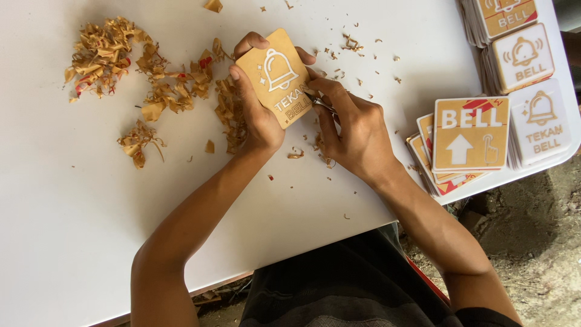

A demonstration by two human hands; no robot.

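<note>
**Over the white table: handling the square plaque**

Head view: left hand grips the tan bell plaque by its edges, raised above the white table. Right hand pinches a thin metal tool against its face. Plaque appears light, rigid, thin; edge grip suits it.

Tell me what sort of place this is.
Likely a small sign-making workshop. The left hand holds a tan plaque while the right hand works it with a thin tool; peeled scraps litter the white table, and stacks of similar plaques sit alongside.
</note>
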